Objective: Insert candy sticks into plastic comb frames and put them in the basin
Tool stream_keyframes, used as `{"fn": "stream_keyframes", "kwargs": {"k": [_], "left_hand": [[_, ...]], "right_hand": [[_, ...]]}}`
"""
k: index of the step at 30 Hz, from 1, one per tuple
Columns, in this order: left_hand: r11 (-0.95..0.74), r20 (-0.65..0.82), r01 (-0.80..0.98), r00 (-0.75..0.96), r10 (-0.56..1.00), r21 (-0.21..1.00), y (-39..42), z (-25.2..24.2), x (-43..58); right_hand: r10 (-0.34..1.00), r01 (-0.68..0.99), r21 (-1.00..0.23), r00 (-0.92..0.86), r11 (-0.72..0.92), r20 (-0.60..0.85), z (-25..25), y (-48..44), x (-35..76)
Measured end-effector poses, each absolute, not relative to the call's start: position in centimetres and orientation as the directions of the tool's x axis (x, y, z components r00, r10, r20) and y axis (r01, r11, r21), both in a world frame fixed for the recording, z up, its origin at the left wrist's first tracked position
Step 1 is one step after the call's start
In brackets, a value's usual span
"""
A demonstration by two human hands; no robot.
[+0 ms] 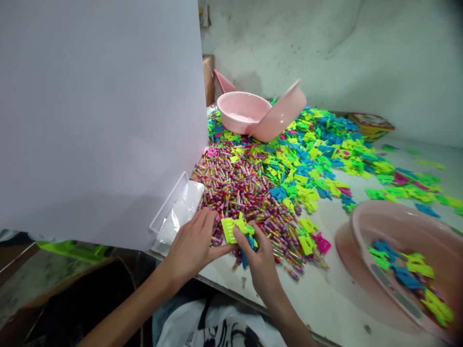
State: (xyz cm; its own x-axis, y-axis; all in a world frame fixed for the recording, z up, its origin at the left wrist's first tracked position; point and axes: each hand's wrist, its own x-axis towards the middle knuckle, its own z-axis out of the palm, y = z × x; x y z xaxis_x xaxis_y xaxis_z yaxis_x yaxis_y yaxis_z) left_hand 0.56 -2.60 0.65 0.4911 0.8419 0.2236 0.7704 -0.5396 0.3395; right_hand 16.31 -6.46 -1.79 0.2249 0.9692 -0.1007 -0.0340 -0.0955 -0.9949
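Observation:
My left hand (193,243) rests at the near edge of a heap of small striped tubes (246,188), thumb stretched toward my right hand. My right hand (258,258) is closed around a small bunch of flat plastic pieces: a yellow-green comb-like piece (231,227) sticks up from the fingers and a blue piece (249,243) shows below it. Both hands meet at the front of the white table (325,299).
A large spread of neon green, yellow, blue and pink plastic pieces (318,154) covers the table. Two pink basins (242,112) stand at the back, another (405,231) with pieces at the right. A white board (97,111) blocks the left; clear bags (181,214) lie beside it.

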Motion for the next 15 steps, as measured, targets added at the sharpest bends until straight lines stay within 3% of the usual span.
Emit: {"fn": "stream_keyframes", "kwargs": {"k": [8, 15], "left_hand": [[-0.518, 0.175, 0.784, 0.488, 0.855, 0.342, -2.57, 0.57, 0.41], [-0.603, 0.217, 0.766, 0.564, 0.797, 0.223, -2.14, 0.17, -0.27]], "right_hand": [[0.965, -0.037, -0.994, 0.236, -0.107, -0.113, -2.35, -6.53, 16.17], [0.952, -0.082, -0.981, 0.241, -0.173, -0.188, -2.91, -7.17, 16.02]]}}
